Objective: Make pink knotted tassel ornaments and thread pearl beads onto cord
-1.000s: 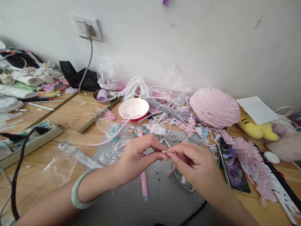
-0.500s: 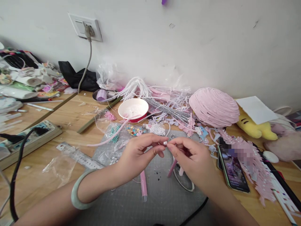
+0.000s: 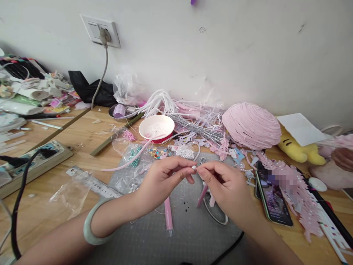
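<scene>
Over the grey mat (image 3: 193,239), my left hand (image 3: 165,176) pinches a small white pearl bead (image 3: 194,167) between thumb and forefinger. From the other side my right hand (image 3: 223,184) meets it, thumb and forefinger pressed together at the bead. A green bangle circles my left wrist. Below the left hand lies a pink tube (image 3: 168,217) with a clear end. An oval loop (image 3: 217,217) and a pink strip (image 3: 202,195) lie partly hidden by my right hand. White pearl beads (image 3: 184,152) are heaped just beyond my fingers.
Behind stand a red-and-white bowl (image 3: 156,129) and a pink ball of strips (image 3: 251,126). A phone (image 3: 275,198) lies right of the mat, a metal ruler (image 3: 92,182) and power strip (image 3: 35,162) left. Another person's hand (image 3: 343,158) shows at the right edge.
My fingertips have shifted slightly around the bead, the right ones now closer over it. Another person's hand has come into view at the right edge.
</scene>
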